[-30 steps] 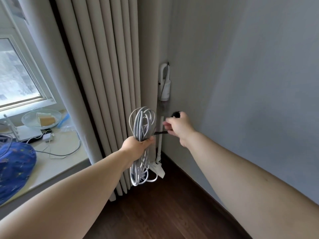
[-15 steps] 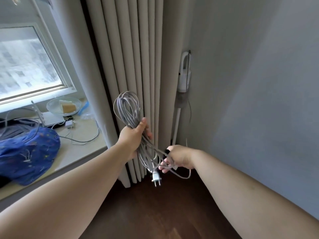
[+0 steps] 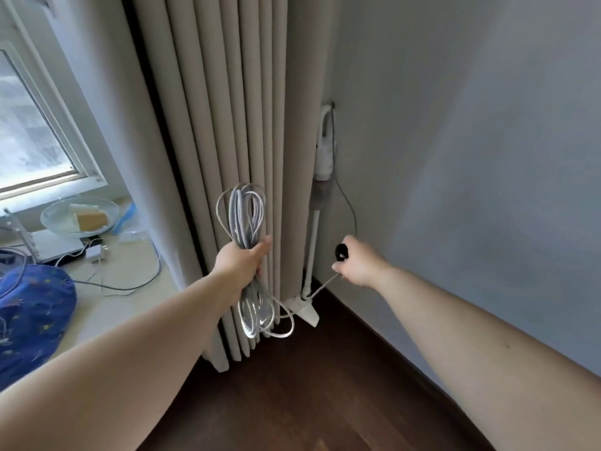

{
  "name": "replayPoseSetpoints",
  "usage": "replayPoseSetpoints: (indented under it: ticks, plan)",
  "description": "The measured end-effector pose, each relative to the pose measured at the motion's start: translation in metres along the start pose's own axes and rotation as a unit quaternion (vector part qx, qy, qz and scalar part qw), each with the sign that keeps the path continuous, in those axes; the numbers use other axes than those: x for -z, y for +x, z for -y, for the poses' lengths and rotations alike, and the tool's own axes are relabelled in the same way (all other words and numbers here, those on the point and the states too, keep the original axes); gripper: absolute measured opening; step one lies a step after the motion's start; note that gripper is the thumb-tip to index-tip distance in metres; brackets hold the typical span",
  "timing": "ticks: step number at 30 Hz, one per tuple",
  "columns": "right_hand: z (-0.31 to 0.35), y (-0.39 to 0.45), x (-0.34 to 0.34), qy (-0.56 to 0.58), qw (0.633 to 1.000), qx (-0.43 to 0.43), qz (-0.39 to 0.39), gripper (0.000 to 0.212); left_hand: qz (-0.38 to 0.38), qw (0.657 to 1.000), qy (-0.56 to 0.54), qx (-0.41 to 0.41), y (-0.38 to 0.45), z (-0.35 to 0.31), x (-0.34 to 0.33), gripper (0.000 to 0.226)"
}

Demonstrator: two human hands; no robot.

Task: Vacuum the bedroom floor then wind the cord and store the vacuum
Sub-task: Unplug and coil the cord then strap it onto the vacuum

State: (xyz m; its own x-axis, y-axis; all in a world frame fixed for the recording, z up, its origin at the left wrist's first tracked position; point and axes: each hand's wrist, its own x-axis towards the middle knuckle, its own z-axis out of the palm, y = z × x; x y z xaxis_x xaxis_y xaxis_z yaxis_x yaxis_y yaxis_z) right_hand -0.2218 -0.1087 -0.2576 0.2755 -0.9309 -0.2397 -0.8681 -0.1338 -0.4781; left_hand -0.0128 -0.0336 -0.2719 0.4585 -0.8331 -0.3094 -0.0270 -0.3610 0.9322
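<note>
A slim white stick vacuum hangs upright in the corner between the curtain and the wall, its floor head on the dark wood floor. My left hand grips a coil of grey-white cord around its middle, loops hanging above and below the fist. My right hand is to the right of the vacuum tube and pinches a taut strand of the cord that runs down-left toward the floor head. A small black round piece sits at the top of that hand.
Beige pleated curtain hangs behind the coil. Grey wall on the right. On the left, a window sill holds a glass bowl, a white charger with thin cables and a blue patterned cloth.
My right hand rose from below the coil to beside the vacuum tube, pulling a strand taut. The plug that dangled below the coil is out of sight. The view shifted back right.
</note>
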Motion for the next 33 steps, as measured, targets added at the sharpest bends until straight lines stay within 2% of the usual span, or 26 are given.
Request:
replayPoseSetpoints:
  ticks: [3,5,7,9,10,12,16,19,20,22,24,26,30,32,33]
  plan:
    - [0.022,0.006,0.005,0.059,0.997,0.032,-0.041,0.014,0.068,0.995,0.073,-0.006,-0.009,-0.014,-0.024,0.046]
    - [0.031,0.014,0.010,0.117,0.991,0.030,-0.065,0.021,0.124,0.987,0.099,0.011,-0.014,-0.020,-0.039,0.053]
    - [0.041,0.017,0.017,0.215,0.974,0.021,-0.070,0.011,0.168,0.981,0.091,0.022,-0.017,-0.022,-0.054,0.063]
    - [0.045,0.020,0.025,0.365,0.928,-0.001,-0.071,0.005,0.182,0.982,0.047,0.028,-0.017,-0.025,-0.068,0.070]
    - [0.045,0.020,0.029,0.438,0.897,-0.014,-0.058,0.010,0.179,0.983,0.023,0.028,-0.016,-0.028,-0.075,0.068]
    - [0.040,0.024,0.035,0.514,0.856,-0.030,-0.049,0.021,0.175,0.984,-0.020,0.034,-0.010,-0.034,-0.086,0.061]
    - [0.032,0.034,0.046,0.553,0.828,-0.054,-0.070,0.018,0.201,0.976,-0.036,0.071,0.000,-0.044,-0.104,0.058]
    - [0.022,0.047,0.061,0.593,0.800,-0.054,-0.076,0.027,0.184,0.979,-0.022,0.080,0.004,-0.053,-0.124,0.028]
    - [0.015,0.053,0.068,0.608,0.789,-0.045,-0.071,0.028,0.167,0.982,-0.019,0.084,0.007,-0.056,-0.133,0.025]
    - [0.004,0.065,0.074,0.617,0.784,-0.037,-0.058,0.029,0.165,0.979,-0.061,0.102,0.008,-0.059,-0.145,0.021]
    - [-0.005,0.073,0.078,0.622,0.780,-0.040,-0.055,0.028,0.187,0.969,-0.103,0.121,0.007,-0.066,-0.159,0.005]
    - [-0.014,0.078,0.078,0.638,0.767,-0.034,-0.057,0.024,0.198,0.963,-0.120,0.139,0.006,-0.071,-0.172,0.020]
    - [-0.030,0.094,0.074,0.693,0.719,-0.049,-0.018,0.025,0.180,0.968,-0.107,0.139,0.011,-0.070,-0.187,0.026]
    - [-0.031,0.099,0.075,0.694,0.718,-0.056,-0.001,0.024,0.175,0.971,-0.087,0.138,0.013,-0.069,-0.188,0.027]
    - [-0.031,0.101,0.076,0.676,0.735,-0.057,0.006,0.023,0.170,0.973,-0.078,0.137,0.015,-0.069,-0.189,0.025]
